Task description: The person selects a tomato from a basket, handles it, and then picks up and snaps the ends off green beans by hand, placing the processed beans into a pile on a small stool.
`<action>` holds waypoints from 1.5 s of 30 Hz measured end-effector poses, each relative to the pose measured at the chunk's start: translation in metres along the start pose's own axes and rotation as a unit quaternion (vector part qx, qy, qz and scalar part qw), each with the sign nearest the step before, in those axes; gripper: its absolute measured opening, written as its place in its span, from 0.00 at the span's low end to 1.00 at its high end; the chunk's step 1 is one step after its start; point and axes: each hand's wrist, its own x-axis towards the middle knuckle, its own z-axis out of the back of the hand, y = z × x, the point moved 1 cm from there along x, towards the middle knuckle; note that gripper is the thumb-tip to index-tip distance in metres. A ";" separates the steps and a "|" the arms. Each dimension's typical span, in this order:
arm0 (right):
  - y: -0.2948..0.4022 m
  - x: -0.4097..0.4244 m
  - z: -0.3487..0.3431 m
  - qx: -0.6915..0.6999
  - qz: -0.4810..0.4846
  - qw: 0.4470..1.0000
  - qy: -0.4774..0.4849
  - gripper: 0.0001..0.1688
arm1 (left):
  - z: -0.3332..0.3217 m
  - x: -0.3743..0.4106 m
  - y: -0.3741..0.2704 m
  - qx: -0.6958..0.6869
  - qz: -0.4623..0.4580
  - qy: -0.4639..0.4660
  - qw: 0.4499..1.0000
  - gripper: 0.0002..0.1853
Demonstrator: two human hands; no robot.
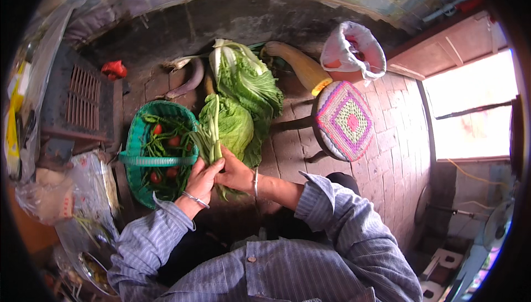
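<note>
My left hand point(201, 179) and my right hand point(236, 173) meet in front of me, both closed around a bunch of long green bean pods point(211, 136). The pods point away from me, and some leafy green shows below my hands. Just left of them stands a green woven plastic basket point(135, 136) with green peppers point(166, 125) and several red tomatoes point(174, 140) in it. Beyond the bunch, a round light-green cabbage or lettuce head point(234, 123) lies against a long Chinese cabbage point(244, 74) on the brick floor.
A round stool with a crocheted cover point(346, 121) stands right of the cabbages. Behind it are a cut yellow squash point(298, 65) and a bin lined with a white bag point(354, 53). A purple eggplant point(191, 80) lies beyond the basket; plastic bags point(49, 198) are at left.
</note>
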 end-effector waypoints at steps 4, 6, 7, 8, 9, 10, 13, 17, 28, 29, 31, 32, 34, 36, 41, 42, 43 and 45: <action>0.016 -0.008 0.010 0.007 -0.026 1.000 0.009 0.48 | -0.002 0.008 -0.001 0.028 0.006 0.022 0.999 0.18; 0.024 -0.008 0.015 -0.049 -0.036 0.998 0.010 0.48 | -0.003 0.009 -0.007 0.029 0.006 0.029 0.999 0.17; 0.030 -0.008 0.017 -0.078 -0.042 0.996 0.012 0.49 | -0.002 0.011 -0.010 0.029 0.013 0.038 0.999 0.16; 0.036 -0.010 0.020 -0.157 -0.034 0.987 0.001 0.49 | -0.001 0.014 -0.014 0.029 0.019 0.046 0.998 0.16; 0.044 -0.010 0.022 -0.235 -0.027 0.972 -0.009 0.49 | 0.000 0.015 -0.017 0.029 0.025 0.053 0.998 0.15; 0.039 -0.007 0.024 -0.147 0.007 0.989 -0.010 0.49 | -0.003 0.017 -0.021 0.029 0.023 0.043 0.998 0.15; 0.051 -0.006 0.031 0.000 0.031 0.999 0.030 0.48 | -0.008 0.019 -0.028 -0.003 0.031 0.057 0.998 0.15; 0.055 -0.012 0.032 0.264 -0.090 0.960 -0.040 0.43 | -0.002 0.030 -0.033 -0.007 0.022 0.075 0.997 0.13; 0.051 -0.004 0.061 0.430 -0.050 0.894 -0.113 0.20 | -0.071 0.052 -0.031 0.527 -0.340 -0.006 0.779 0.24; 0.049 -0.005 0.063 0.442 -0.047 0.889 -0.107 0.20 | -0.070 0.054 -0.032 0.552 -0.334 0.006 0.764 0.25; 0.053 -0.007 0.068 0.470 -0.048 0.872 -0.126 0.16 | -0.075 0.053 -0.036 0.595 -0.334 0.019 0.730 0.31; 0.054 -0.007 0.071 0.486 -0.049 0.862 -0.131 0.15 | -0.077 0.050 -0.040 0.630 -0.364 0.016 0.686 0.33; 0.064 -0.007 0.076 0.504 -0.051 0.850 -0.146 0.12 | -0.082 0.049 -0.052 0.684 -0.308 0.054 0.659 0.43; 0.075 -0.008 0.085 0.481 -0.045 0.862 -0.154 0.12 | -0.092 0.042 -0.063 0.695 -0.294 0.077 0.652 0.46; 0.096 -0.021 0.126 0.440 -0.021 0.885 -0.147 0.11 | -0.118 0.028 -0.094 0.638 -0.397 0.134 0.645 0.43; 0.107 -0.029 0.139 0.422 -0.046 0.884 -0.195 0.11 | -0.118 0.025 -0.102 0.587 -0.425 0.121 0.678 0.37; 0.118 -0.040 0.158 0.366 -0.056 0.903 -0.216 0.13 | -0.115 0.015 -0.113 0.560 -0.398 0.127 0.716 0.30; 0.120 -0.068 0.210 0.137 -0.057 0.954 -0.260 0.15 | -0.099 0.003 -0.130 0.536 -0.404 0.126 0.730 0.25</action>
